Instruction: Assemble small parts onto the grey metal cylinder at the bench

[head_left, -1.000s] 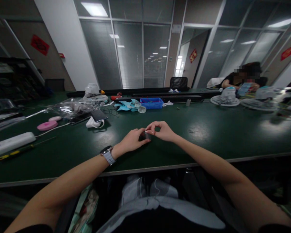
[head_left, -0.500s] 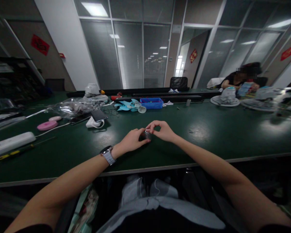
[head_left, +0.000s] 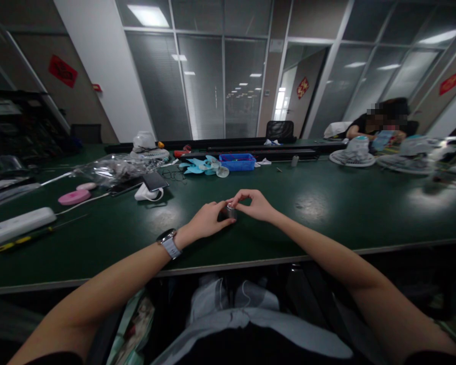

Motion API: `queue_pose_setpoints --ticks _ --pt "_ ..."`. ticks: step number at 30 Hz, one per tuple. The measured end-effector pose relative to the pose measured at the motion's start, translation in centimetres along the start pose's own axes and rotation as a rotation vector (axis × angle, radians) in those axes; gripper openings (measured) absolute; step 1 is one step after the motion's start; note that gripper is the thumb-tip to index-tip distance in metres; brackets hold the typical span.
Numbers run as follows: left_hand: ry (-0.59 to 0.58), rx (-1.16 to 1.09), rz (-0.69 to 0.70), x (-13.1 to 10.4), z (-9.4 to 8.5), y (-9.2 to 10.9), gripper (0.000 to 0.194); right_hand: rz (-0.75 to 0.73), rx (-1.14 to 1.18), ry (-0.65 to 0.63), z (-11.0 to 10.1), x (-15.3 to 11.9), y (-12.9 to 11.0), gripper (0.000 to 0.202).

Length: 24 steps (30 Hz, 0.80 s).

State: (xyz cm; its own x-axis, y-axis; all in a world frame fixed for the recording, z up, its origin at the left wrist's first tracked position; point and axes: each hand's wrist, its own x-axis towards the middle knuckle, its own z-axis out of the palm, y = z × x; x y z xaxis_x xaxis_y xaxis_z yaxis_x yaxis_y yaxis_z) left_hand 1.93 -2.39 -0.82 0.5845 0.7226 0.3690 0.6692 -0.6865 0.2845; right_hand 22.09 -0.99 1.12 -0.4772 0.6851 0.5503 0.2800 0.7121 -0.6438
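A small metal cylinder stands upright on the dark green table, in front of my body. My left hand, with a watch on its wrist, grips the cylinder's side between thumb and fingers. From the right, my right hand has thumb and index finger pinched together at the cylinder's top rim. Whether a small part sits between those fingertips is too small to tell.
Left lie a white power strip, a yellow screwdriver, a pink disc and a white charger. Behind are blue fan blades and a blue tray. A person sits back right near fan parts.
My right hand's fingertips have shifted very slightly left at the cylinder's top. My left hand keeps its hold in the same place.
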Motion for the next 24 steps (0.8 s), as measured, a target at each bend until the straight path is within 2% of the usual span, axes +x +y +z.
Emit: queue_pose_setpoints --ticks 6,18,22,24 --pt "0.007 0.023 0.016 0.0 -0.1 0.1 0.039 -0.025 -0.02 0.024 0.0 -0.1 0.1 0.01" --pt "0.005 0.014 0.006 0.0 0.0 0.1 0.042 0.017 0.009 0.1 0.3 -0.1 -0.1 0.021" --pt "0.009 0.031 0.009 0.0 0.0 0.2 0.043 0.063 0.077 0.165 -0.1 0.3 0.6 0.027" --pt "0.014 0.049 -0.002 -0.1 -0.1 0.3 0.042 0.095 0.082 0.139 -0.5 0.5 1.3 0.028"
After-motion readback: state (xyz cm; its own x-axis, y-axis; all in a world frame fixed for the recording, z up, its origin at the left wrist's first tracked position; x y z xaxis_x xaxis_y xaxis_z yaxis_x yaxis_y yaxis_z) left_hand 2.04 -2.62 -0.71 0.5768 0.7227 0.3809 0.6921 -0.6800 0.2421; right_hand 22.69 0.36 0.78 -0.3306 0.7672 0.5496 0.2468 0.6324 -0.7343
